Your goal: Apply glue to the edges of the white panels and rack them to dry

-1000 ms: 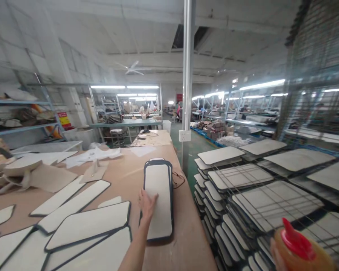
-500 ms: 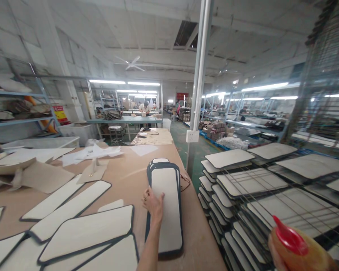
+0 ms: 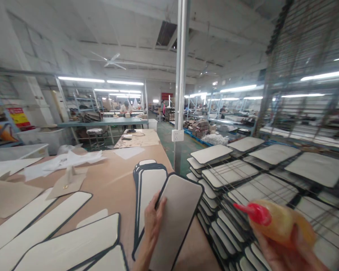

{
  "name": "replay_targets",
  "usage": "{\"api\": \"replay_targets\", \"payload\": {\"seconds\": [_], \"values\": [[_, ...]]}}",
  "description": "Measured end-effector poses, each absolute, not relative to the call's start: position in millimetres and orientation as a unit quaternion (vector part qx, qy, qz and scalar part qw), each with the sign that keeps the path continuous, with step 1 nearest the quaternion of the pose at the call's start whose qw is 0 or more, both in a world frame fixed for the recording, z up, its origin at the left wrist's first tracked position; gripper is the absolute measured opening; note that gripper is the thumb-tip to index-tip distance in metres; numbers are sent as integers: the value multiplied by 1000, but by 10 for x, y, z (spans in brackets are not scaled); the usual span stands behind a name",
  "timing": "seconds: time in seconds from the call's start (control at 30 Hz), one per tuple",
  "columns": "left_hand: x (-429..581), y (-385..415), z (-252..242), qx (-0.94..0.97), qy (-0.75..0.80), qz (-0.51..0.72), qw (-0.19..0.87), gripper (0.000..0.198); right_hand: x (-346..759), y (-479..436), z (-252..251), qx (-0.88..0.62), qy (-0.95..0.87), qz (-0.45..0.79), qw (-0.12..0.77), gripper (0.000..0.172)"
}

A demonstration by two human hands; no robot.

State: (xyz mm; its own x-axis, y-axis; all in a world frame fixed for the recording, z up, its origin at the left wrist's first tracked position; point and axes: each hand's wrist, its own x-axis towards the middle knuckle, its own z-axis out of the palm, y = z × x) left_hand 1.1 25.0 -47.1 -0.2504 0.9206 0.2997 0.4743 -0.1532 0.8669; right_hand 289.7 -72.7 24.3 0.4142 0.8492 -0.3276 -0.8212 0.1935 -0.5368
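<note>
My left hand (image 3: 153, 220) grips the left edge of a long white panel with a dark border (image 3: 176, 214), lifted and tilted off a stack of like panels (image 3: 147, 180) on the brown worktable (image 3: 107, 184). My right hand (image 3: 282, 254) is wrapped round an amber squeeze bottle (image 3: 282, 222) with a red pointed cap (image 3: 254, 212), held low at the right over the wire racks, nozzle pointing left toward the panel.
Several more bordered panels (image 3: 64, 244) lie on the table's left front. Wire racks (image 3: 243, 177) with white panels fill the right. A steel pillar (image 3: 180, 82) with a socket box stands past the table edge. Paper scraps (image 3: 62, 162) lie farther back; people work at distant benches.
My left hand has picked the top panel up off the stack and tilted it rightward. My right hand has raised the bottle and swung its nozzle to the left.
</note>
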Motion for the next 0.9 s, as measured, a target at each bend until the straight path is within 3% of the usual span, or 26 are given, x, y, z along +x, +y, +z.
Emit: {"api": "replay_targets", "payload": {"seconds": [0.07,0.2,0.37,0.67,0.9], "values": [[46,101,-200,676,527,429,285,42,2910,-761,484,-335,-42,510,791,31],[53,-118,429,844,390,218,297,33,3022,-863,868,-310,-215,453,808,58],[116,-290,1007,906,267,55,324,28,3107,-1072,1077,-344,-354,449,745,75],[186,-568,1321,887,229,-21,401,32,3044,-1166,1094,-317,-385,512,700,54],[176,-691,1365,857,227,-33,462,33,3078,-1180,1090,-305,-412,522,682,55]]}}
